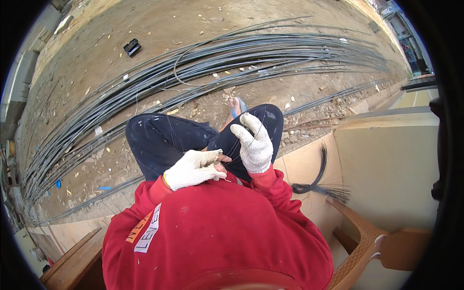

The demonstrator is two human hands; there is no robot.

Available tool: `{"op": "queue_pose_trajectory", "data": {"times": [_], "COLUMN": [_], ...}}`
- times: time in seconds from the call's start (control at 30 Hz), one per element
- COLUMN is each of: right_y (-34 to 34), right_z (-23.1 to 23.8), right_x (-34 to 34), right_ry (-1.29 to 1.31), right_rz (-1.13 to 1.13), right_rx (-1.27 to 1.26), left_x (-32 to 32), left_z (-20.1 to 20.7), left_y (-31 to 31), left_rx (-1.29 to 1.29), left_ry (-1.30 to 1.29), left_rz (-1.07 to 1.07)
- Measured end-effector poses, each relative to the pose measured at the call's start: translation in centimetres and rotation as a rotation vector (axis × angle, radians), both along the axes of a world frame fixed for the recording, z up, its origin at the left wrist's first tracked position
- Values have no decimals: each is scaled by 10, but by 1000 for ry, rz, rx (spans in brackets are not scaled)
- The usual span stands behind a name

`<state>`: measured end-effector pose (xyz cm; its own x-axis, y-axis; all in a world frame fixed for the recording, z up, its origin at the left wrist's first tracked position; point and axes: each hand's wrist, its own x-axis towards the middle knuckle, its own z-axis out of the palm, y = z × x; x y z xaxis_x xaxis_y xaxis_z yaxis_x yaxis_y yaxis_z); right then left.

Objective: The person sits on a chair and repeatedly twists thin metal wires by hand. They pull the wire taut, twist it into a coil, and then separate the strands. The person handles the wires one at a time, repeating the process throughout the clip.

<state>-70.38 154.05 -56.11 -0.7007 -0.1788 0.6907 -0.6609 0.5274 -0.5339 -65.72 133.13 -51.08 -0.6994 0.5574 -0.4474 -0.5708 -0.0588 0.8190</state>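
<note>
My left hand (192, 170) wears a white knit glove, with bare fingertips poking out of it. Its thumb and fingers are closed in front of my red sweatshirt (212, 232). Slightly higher and to the right, my right hand (255, 147), also gloved, curls its fingers and thumb together over my right knee. Thin dark wire (234, 152) runs between the two hands, pinched by both; its ends are hard to follow against my dark trousers (162, 137). On the tiled ledge to the right lies a bent bundle of thin black wires (316, 184) with frayed ends.
Long dark metal rods (203, 60) lie in a wide heap on the dirt ahead. Beyond them rests a small black case (132, 47). A brown plastic chair (357, 237) stands at the lower right, beside a pale wall (386, 159). Wooden boards (72, 258) are at the lower left.
</note>
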Motion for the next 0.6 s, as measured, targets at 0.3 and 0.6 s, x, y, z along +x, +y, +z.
{"op": "queue_pose_trajectory", "data": {"times": [0.3, 0.6], "right_y": [-5, 28], "right_z": [24, 49], "right_x": [-5, -20], "right_ry": [-770, -1312], "right_rz": [403, 556], "right_rx": [-1331, -908], "left_x": [1, 10], "left_z": [-12, -45], "left_y": [-1, -16], "left_rx": [-126, -68], "left_ry": [45, 121], "left_rz": [-14, -289]}}
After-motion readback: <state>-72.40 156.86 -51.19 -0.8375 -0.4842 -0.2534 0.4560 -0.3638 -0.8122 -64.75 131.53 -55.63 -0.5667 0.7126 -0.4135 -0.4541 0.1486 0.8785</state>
